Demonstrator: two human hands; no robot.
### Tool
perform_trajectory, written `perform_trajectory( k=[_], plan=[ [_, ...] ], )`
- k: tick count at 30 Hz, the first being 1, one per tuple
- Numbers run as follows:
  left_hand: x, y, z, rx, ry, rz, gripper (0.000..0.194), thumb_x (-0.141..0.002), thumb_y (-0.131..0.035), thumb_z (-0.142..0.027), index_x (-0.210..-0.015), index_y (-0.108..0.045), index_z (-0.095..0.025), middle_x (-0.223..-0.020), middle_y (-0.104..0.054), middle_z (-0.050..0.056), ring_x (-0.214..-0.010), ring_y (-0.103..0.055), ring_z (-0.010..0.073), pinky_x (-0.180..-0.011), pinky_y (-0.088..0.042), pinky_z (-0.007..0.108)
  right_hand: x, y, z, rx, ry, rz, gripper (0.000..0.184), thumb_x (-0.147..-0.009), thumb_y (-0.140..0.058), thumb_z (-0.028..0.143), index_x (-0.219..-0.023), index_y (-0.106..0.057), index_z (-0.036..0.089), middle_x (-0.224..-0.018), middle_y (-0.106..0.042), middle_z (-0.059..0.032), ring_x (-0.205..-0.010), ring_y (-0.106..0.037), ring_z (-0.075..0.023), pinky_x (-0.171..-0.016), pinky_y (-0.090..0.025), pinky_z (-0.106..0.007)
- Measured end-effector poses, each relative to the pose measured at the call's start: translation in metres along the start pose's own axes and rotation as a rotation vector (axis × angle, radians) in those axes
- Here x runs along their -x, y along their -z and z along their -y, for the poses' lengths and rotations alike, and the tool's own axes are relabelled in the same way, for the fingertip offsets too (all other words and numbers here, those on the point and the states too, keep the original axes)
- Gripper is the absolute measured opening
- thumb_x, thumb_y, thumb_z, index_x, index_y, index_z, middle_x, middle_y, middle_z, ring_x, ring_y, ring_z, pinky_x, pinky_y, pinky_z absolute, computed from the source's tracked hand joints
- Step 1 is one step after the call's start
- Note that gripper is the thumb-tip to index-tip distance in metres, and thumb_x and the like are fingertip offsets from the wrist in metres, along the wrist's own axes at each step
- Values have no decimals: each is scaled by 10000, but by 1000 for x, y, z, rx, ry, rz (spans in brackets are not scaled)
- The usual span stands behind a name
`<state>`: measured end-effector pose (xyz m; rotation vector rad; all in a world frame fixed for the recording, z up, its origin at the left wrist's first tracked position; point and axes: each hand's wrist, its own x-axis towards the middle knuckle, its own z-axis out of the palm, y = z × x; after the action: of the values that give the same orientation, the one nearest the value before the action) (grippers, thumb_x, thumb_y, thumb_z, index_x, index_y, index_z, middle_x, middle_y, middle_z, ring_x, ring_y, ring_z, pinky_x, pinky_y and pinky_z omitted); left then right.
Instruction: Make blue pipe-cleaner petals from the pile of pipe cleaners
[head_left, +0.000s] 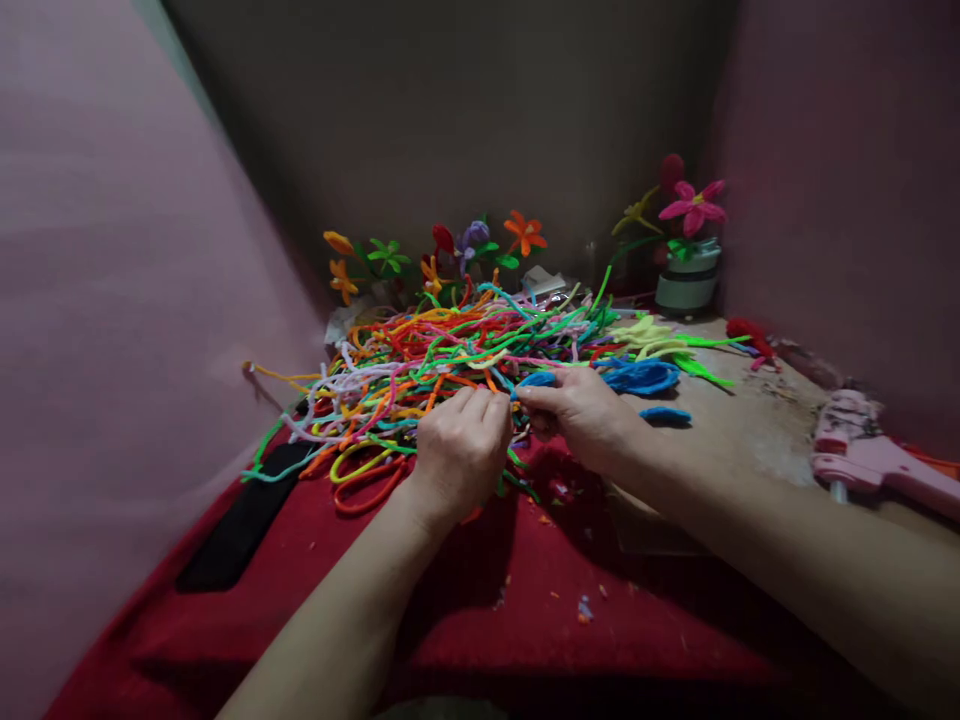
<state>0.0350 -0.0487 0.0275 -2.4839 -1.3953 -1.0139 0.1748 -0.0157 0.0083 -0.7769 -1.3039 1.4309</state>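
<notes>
A big tangle of coloured pipe cleaners [450,360] lies on the red cloth [480,620]. My left hand [459,450] rests at the pile's near edge with fingers curled together in a pinch; what they hold is hidden. My right hand [581,410] is just to its right, fingers pinched on a blue pipe cleaner [536,380] that sticks out toward the pile. More bent blue pipe cleaner pieces [641,377] lie right of my right hand.
Finished pipe-cleaner flowers [450,250] stand along the back wall. A pot with a pink flower [690,265] stands at the back right. A pink glue gun [870,455] lies on the right. A black flat object [244,520] lies at the left. Walls close in on both sides.
</notes>
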Motion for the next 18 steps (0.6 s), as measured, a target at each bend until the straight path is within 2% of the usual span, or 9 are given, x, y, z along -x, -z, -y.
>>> perform_trajectory(
  k=[1,3,6,8,10,12,15,18],
  plan=[
    [-1,1,2,110,64,22,248,-819,-463,-281,-672,-616,-152,-642,-586,54,-631,-519,142,-617,-386,250,-1,1,0,-18,9,12,235,-678,-578,232,-506,-430,171,-433,-382,61,-412,-337,-65,-432,-259,-237],
    [-5,3,8,498,303,91,302,-827,-451,-357,-726,-633,-138,-637,-602,45,-575,-529,128,-567,-406,237,-2,4,3,-15,37,38,202,-691,-586,250,-557,-463,163,-458,-407,62,-420,-345,-61,-436,-256,-230],
    [-12,7,19,1160,697,277,347,-831,-427,-372,-755,-640,-109,-607,-622,53,-464,-528,119,-455,-420,232,-3,7,9,-6,79,57,183,-708,-595,286,-615,-499,159,-478,-441,60,-423,-360,-59,-430,-252,-223],
    [-14,7,23,1425,840,433,310,-828,-441,-321,-758,-639,-92,-615,-636,68,-444,-539,119,-408,-428,225,-2,7,12,-17,89,69,170,-699,-610,292,-651,-524,154,-504,-472,53,-432,-377,-59,-431,-264,-220],
    [-13,5,23,1556,885,575,313,-841,-438,-306,-777,-640,-76,-637,-645,82,-458,-559,120,-396,-449,220,0,5,15,-32,68,84,162,-687,-623,291,-686,-545,149,-536,-500,43,-449,-399,-62,-442,-292,-220],
    [-10,3,19,1633,841,634,353,-857,-420,-339,-805,-642,-69,-601,-626,72,-443,-552,118,-393,-465,226,1,4,17,-35,56,88,157,-681,-624,286,-701,-555,146,-547,-507,38,-464,-414,-66,-460,-316,-223],
    [-7,5,14,1665,724,598,304,-845,-452,-339,-812,-627,-93,-468,-516,-4,-359,-465,89,-355,-433,209,3,4,19,14,90,90,136,-692,-601,270,-692,-561,140,-541,-503,37,-477,-414,-67,-475,-320,-225],
    [-7,12,11,1525,670,543,192,-809,-513,-299,-789,-588,-124,-458,-467,-40,-336,-396,63,-317,-367,171,2,4,19,71,117,61,138,-694,-584,267,-652,-545,142,-521,-483,47,-464,-389,-61,-461,-292,-221]
  ],
)
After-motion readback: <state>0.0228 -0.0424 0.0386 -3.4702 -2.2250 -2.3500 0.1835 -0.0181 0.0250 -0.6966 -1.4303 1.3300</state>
